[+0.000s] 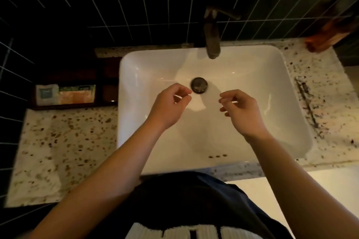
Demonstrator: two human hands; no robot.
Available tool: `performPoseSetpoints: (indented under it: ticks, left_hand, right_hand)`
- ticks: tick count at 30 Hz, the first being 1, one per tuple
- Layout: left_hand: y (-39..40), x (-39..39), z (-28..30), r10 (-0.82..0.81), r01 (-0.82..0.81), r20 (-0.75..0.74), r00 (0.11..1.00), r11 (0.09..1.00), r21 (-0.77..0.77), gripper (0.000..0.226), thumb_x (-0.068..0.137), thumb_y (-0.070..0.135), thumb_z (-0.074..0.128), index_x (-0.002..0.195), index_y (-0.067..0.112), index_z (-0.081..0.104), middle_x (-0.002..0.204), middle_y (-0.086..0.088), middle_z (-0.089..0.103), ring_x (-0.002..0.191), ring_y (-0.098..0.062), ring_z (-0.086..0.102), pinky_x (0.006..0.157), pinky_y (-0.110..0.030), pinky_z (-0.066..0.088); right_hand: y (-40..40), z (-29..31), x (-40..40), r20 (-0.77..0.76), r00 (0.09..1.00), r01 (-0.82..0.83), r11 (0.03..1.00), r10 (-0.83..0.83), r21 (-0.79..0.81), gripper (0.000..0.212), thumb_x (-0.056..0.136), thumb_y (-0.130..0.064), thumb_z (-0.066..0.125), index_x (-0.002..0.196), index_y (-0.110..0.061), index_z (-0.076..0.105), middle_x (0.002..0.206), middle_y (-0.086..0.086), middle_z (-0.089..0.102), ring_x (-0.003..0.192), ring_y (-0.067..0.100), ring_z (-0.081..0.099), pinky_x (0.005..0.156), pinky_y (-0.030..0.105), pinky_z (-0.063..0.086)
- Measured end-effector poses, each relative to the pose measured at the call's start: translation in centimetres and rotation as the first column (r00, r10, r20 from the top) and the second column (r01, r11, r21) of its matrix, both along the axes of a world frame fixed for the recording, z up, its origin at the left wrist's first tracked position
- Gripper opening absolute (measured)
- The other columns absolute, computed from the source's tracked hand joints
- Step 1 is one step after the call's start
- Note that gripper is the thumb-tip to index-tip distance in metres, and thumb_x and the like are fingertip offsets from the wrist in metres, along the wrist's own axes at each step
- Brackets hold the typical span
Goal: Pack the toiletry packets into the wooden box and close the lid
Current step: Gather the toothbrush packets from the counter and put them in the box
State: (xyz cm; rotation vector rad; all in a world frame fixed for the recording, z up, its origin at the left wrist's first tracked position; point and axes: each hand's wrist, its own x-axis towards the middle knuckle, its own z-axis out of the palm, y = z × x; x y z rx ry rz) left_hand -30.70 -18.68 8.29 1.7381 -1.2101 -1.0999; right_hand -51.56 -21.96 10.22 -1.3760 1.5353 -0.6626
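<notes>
A dark wooden box (73,105) stands on the counter at the left of the sink, its top uncovered. Inside lie a pale grey toiletry packet (46,94) and an orange-and-green packet (76,94). A dark compartment sits at the box's right end. Over the white basin, my left hand (169,106) hovers with fingers loosely curled and nothing in it. My right hand (240,111) hovers beside it, also holding nothing, fingers apart. Both hands are well to the right of the box.
The white sink (136,60) fills the middle, with a dark drain plug (199,85) and a metal faucet (212,40) at the back. Speckled stone counter (58,151) runs on both sides. A thin dark object (307,103) lies at the right; an orange item (326,40) sits far right.
</notes>
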Motion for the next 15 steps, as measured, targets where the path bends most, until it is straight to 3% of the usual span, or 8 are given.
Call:
performPoseSetpoints:
  ticks: [5, 10, 15]
  left_hand:
    - [-2.4, -11.0, 0.5, 0.026, -0.025, -0.011, 1.000, 0.997, 0.072, 0.011, 0.095, 0.027, 0.066, 0.106, 0.027, 0.069, 0.101, 0.012, 0.068, 0.090, -0.008, 0.064, 0.076, -0.022, 0.049]
    - [-6.0, -19.6, 1.7, -0.052, 0.051, 0.026, 0.998, 0.998, 0.037, 0.010, 0.095, 0.024, 0.065, 0.103, 0.027, 0.069, 0.096, 0.016, 0.068, 0.087, -0.005, 0.064, 0.076, -0.018, 0.050]
    - [-10.6, -28.0, 2.7, -0.166, 0.166, 0.017, 0.986, 0.986, 0.017, 0.009, 0.094, 0.020, 0.065, 0.103, 0.023, 0.068, 0.092, 0.014, 0.067, 0.079, 0.000, 0.063, 0.068, -0.009, 0.047]
  right_hand:
    - [-3.7, 0.1, -10.5, -0.020, 0.998, -0.060, 0.998, 0.061, 0.027, 0.013, 0.095, -0.010, 0.061, 0.102, -0.017, 0.070, 0.096, 0.007, 0.070, 0.076, 0.017, 0.070, 0.070, 0.030, 0.054]
    - [-6.9, 0.6, -19.7, -0.008, 1.000, 0.002, 1.000, -0.002, 0.025, 0.011, 0.094, -0.009, 0.063, 0.101, -0.015, 0.070, 0.096, 0.013, 0.069, 0.071, 0.014, 0.068, 0.071, 0.035, 0.057]
    - [-9.7, 0.0, -28.0, -0.065, 0.989, 0.136, 0.990, -0.134, 0.031, 0.012, 0.095, -0.017, 0.063, 0.104, -0.019, 0.070, 0.095, -0.001, 0.071, 0.087, 0.026, 0.069, 0.080, 0.046, 0.061]
